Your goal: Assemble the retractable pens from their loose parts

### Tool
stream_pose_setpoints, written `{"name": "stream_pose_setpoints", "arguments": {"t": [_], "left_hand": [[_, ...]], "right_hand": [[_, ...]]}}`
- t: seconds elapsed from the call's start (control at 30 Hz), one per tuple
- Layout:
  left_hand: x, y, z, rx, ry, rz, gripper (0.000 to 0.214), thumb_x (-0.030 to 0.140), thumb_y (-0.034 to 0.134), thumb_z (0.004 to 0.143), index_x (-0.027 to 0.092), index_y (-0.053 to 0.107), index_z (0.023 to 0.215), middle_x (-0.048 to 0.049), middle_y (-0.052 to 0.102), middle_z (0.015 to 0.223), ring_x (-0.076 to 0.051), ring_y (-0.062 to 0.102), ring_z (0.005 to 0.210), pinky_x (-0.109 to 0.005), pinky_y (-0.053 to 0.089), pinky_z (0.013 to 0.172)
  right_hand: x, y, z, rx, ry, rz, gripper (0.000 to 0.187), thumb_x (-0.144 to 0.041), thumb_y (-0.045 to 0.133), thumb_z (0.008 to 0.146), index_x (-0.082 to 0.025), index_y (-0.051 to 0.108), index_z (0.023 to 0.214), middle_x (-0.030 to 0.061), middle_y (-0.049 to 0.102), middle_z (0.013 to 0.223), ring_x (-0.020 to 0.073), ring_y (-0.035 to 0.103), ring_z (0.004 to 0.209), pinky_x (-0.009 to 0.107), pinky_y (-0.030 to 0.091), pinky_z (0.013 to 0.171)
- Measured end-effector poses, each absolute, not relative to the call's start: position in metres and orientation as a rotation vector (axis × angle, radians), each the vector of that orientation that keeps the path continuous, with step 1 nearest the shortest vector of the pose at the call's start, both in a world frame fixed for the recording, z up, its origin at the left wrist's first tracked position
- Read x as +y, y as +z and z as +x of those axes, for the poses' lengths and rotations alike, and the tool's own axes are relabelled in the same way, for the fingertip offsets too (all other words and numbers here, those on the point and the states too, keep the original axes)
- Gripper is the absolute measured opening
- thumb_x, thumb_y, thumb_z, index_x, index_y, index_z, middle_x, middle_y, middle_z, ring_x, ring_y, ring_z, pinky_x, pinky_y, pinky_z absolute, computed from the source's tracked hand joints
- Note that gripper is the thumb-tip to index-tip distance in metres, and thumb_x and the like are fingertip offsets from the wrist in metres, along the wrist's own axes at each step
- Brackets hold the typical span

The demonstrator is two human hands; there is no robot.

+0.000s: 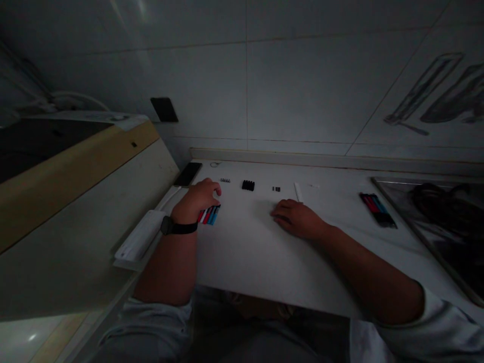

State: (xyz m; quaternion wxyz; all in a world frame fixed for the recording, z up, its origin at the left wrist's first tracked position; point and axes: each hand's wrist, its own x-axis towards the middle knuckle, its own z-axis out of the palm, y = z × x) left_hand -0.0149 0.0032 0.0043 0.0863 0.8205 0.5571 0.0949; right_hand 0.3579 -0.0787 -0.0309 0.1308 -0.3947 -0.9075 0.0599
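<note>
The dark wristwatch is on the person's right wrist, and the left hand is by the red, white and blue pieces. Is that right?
Not quite: the head view shows the dark wristwatch on the left wrist, not the right. The rest holds: the left hand is by the red, white and blue pieces.

The left hand [202,196] is by coloured sticks [209,215], the right hand [297,218] by a white strip [297,191].
</note>
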Motion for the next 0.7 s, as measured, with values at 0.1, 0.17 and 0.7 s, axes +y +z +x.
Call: {"name": "stream_pose_setpoints", "arguments": {"t": [0.1, 0.17, 0.7], "left_hand": [[0.004, -0.001, -0.015, 1.726, 0.166, 2.431, 0.030, 0.025, 0.086, 0.067, 0.026, 0.073, 0.094, -0.0066, 0.065, 0.109, -0.024, 0.064, 0.089, -0.035, 0.050, 0.077], [0.003, -0.004, -0.011, 1.772, 0.111, 2.405, 0.034, 0.025, 0.088, 0.066, 0.026, 0.073, 0.097, -0.0077, 0.064, 0.110, -0.026, 0.064, 0.091, -0.037, 0.050, 0.079], [-0.033, 0.011, 0.043, 1.713, -0.166, 2.444, 0.019, 0.037, 0.076, 0.080, 0.018, 0.077, 0.085, -0.0156, 0.069, 0.104, -0.029, 0.068, 0.082, -0.039, 0.049, 0.072]], "right_hand": [[-0.080, -0.030, 0.358, -2.632, 0.180, -1.146, 0.029, -0.032, 0.053, 0.104, -0.023, 0.074, 0.121, 0.0111, 0.070, 0.114, 0.0255, 0.064, 0.105, 0.038, 0.053, 0.089], [-0.080, -0.029, 0.357, -2.623, 0.188, -1.147, 0.029, -0.032, 0.053, 0.104, -0.023, 0.074, 0.121, 0.0113, 0.070, 0.114, 0.0254, 0.065, 0.105, 0.039, 0.053, 0.090], [-0.082, -0.025, 0.355, -2.630, 0.176, -1.159, 0.027, -0.028, 0.056, 0.102, -0.020, 0.075, 0.120, 0.0120, 0.070, 0.113, 0.0254, 0.065, 0.103, 0.038, 0.052, 0.089]]}}
